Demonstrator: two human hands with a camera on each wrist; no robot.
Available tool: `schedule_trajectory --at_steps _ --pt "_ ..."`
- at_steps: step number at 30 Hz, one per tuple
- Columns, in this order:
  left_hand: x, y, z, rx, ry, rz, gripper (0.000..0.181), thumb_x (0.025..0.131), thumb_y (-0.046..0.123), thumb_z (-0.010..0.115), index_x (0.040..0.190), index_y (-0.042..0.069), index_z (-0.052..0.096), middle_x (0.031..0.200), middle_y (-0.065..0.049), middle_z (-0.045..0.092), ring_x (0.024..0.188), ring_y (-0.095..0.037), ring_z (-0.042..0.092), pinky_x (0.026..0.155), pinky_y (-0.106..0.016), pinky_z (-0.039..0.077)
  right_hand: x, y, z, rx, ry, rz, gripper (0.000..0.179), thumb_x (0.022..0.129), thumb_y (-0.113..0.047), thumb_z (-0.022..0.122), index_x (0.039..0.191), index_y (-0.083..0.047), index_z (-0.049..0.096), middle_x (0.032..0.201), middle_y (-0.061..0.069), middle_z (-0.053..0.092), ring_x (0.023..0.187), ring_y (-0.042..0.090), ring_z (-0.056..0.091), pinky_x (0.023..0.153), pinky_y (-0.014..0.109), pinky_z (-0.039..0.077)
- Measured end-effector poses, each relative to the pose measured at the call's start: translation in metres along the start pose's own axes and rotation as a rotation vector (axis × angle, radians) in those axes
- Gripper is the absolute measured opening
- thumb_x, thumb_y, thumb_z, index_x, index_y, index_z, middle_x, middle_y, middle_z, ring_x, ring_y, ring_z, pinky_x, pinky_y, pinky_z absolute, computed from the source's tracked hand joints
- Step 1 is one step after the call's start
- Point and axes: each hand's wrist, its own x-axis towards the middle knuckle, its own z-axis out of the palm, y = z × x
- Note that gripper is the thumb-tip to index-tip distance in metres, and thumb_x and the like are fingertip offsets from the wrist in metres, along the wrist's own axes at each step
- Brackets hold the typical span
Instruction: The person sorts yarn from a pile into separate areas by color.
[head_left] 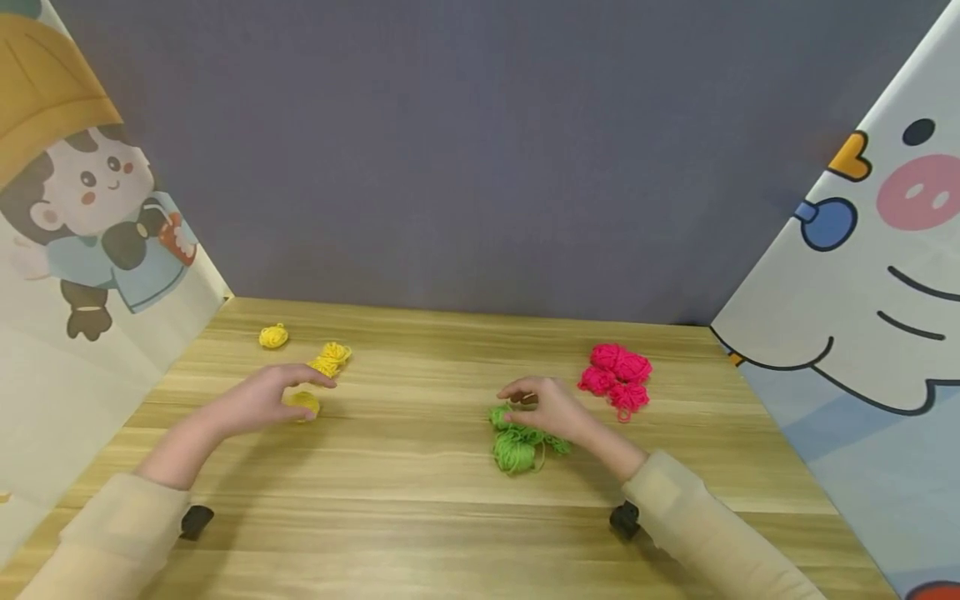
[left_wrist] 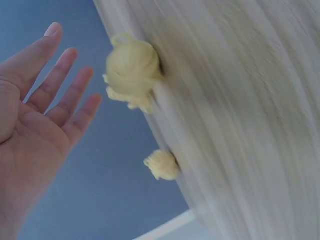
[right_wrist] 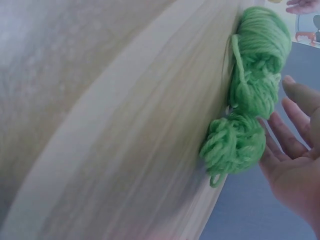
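My left hand [head_left: 266, 400] hovers over the left of the table, fingers and thumb apart and nothing between them. Close by its thumb lies a yellow yarn ball [head_left: 306, 405], partly covered by the hand in the head view. Another yellow yarn ball [head_left: 332, 359] sits just beyond its fingers, and a third small yellow ball [head_left: 273, 336] lies farther back. Over the green yarn balls [head_left: 514, 452] is my right hand [head_left: 553, 410], its fingers loosely bent and holding nothing. In the right wrist view the green yarn [right_wrist: 260, 50] lies right beside the fingertips.
A cluster of pink yarn balls [head_left: 617, 375] rests at the back right of the wooden table [head_left: 405, 533]. A grey panel [head_left: 465, 158] rises along the back edge. Cartoon-printed panels [head_left: 840, 292] stand at both sides.
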Motion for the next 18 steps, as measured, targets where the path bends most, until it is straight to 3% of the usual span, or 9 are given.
schedule_trajectory --at_steps 8,12,18 --pt "-0.006 -0.017 -0.003 -0.058 -0.066 -0.015 0.045 0.079 0.010 0.075 0.121 0.008 0.061 0.124 -0.013 0.060 0.117 -0.039 0.052 0.091 -0.059 0.044 0.003 0.005 0.001 0.040 -0.019 -0.004 0.029 0.081 -0.018 0.075 0.106 -0.005 0.069 0.101 0.008 0.070 0.091 0.024 0.066 0.080 0.032 0.056" --pt "-0.007 -0.024 -0.003 -0.059 -0.064 -0.006 0.044 0.078 0.010 0.075 0.120 0.006 0.062 0.124 -0.013 0.060 0.116 -0.039 0.052 0.089 -0.058 0.046 0.004 0.007 0.001 0.048 -0.027 -0.002 0.026 0.081 -0.018 0.075 0.104 -0.006 0.070 0.098 0.006 0.071 0.088 0.020 0.066 0.078 0.029 0.056" --pt "-0.008 -0.033 -0.004 -0.070 -0.064 -0.047 0.042 0.078 0.011 0.076 0.118 0.006 0.063 0.122 -0.014 0.061 0.113 -0.037 0.054 0.086 -0.054 0.049 0.004 0.013 0.002 0.040 -0.031 -0.007 0.021 0.082 -0.018 0.074 0.100 -0.008 0.072 0.093 0.004 0.071 0.084 0.014 0.065 0.075 0.024 0.056"
